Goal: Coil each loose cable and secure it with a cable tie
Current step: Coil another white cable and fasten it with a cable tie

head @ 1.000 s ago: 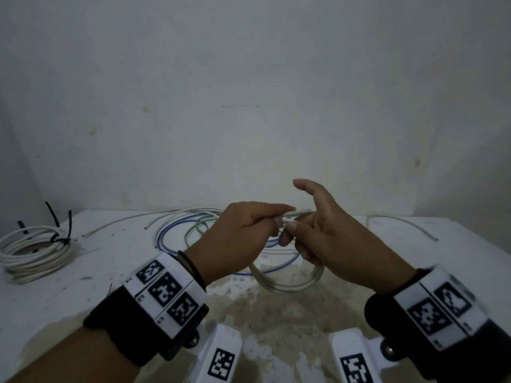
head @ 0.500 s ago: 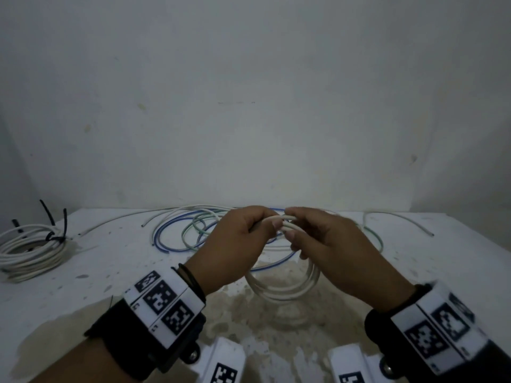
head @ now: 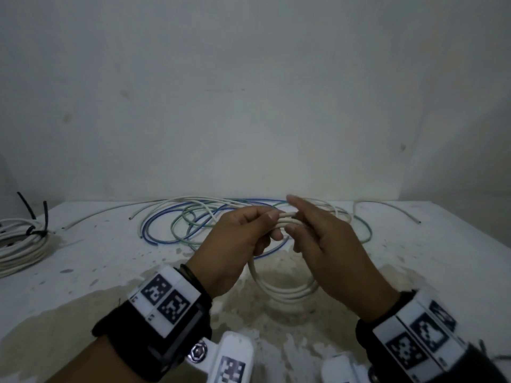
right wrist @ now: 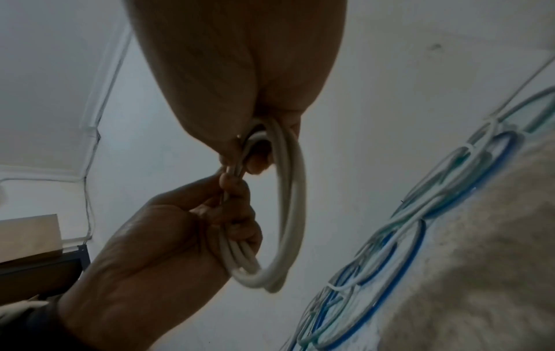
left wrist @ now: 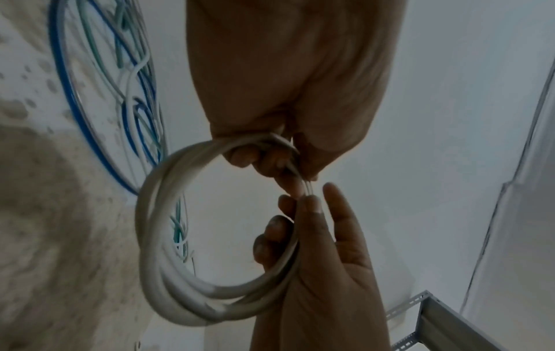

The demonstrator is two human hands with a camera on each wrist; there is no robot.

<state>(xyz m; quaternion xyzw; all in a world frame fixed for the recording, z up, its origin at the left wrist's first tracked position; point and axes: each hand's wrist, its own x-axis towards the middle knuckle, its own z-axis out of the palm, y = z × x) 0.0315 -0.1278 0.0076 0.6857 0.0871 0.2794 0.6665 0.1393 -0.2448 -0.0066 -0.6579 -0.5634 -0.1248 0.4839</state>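
**Head view: the loose end is tucked in and the white coil is closed**

Head view shows the change plainly: a second ago the white cable's free end stuck out between the two hands with the right forefinger raised; now that end lies in with the other turns, and the white coil (head: 282, 286) hangs as a closed ring below both hands, above the table (head: 96, 272). The left hand (head: 237, 244) has thumb and curled fingers pinched round the top of the bundle. The right hand (head: 329, 244) has its lower fingers curled round the same bundle just beside the left, while its forefinger points out straight. The left wrist view confirms several turns gathered in both grips.

My reading is that coiling of this cable is finished and it now needs a tie. No loose cable tie is visible near the hands, so one hand will probably have to let go to fetch one, and the turns could spring apart then.

At the far left lies a finished white bundle (head: 19, 244) already cinched with black ties (head: 36, 217). Behind the hands, blue cable (head: 149, 225), green cable (head: 177, 225) and further white lengths sprawl uncoiled. The tabletop is white, speckled and stained brown towards the near edge. A plain pale wall (head: 249, 92) stands behind; the light is dim.
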